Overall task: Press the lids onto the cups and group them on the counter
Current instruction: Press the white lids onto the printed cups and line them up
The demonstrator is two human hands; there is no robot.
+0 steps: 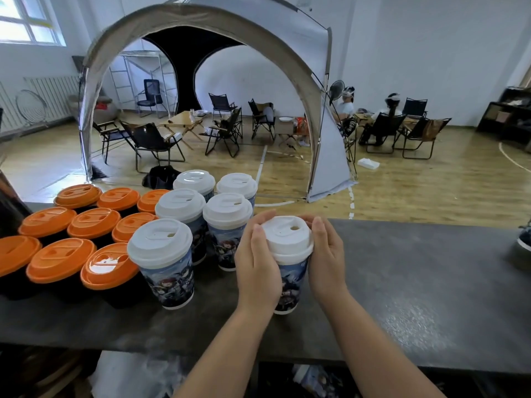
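A printed paper cup [290, 288] with a white lid [287, 238] stands on the dark counter [416, 282]. My left hand [258, 262] and my right hand [326, 254] wrap around the lid's rim from both sides, fingers curled over its far edge. To the left stand several more white-lidded printed cups [163, 254], close together. Further left is a block of black cups with orange lids [60, 259].
The counter stretches bare to the right of my hands, with a dark object [523, 245] at its far right edge. Beyond the counter are a wooden floor, a tent [201, 38], folding chairs and seated people. Shelving lies below the counter.
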